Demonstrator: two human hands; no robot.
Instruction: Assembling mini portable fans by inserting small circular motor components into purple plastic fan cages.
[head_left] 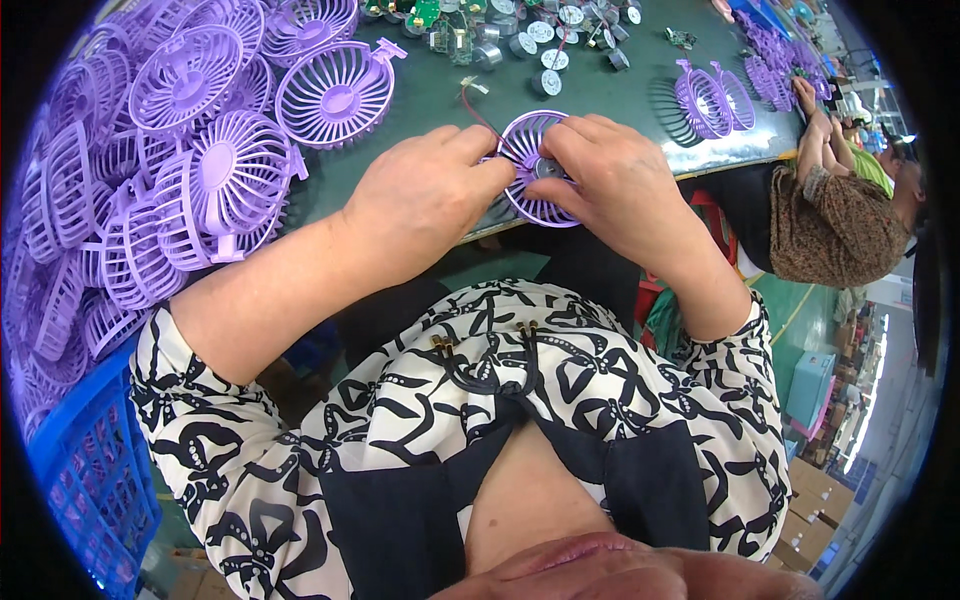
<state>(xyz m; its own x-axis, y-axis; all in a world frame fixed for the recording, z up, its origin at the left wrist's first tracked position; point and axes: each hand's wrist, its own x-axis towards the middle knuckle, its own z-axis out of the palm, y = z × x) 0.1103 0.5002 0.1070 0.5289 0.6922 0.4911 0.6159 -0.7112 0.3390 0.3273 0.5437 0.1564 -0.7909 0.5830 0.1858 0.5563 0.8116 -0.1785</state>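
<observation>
Both hands meet on one round purple fan grille [527, 145] at the near edge of the green table [620, 95]. My left hand [425, 195] grips its left rim with thumb and fingers. From the right, my right hand [615, 180] holds the grille, fingertips pressing on a small silver motor [547, 167] at its hub. Thin red and black wires [478, 108] run from the hub up to a small white connector.
A large heap of purple fan grilles [150, 170] fills the table's left, above a blue crate [85, 470]. Several silver motors [545, 55] and green circuit boards lie at the far edge. Two more grilles [712, 97] stand right. Another person [835, 215] sits at the right.
</observation>
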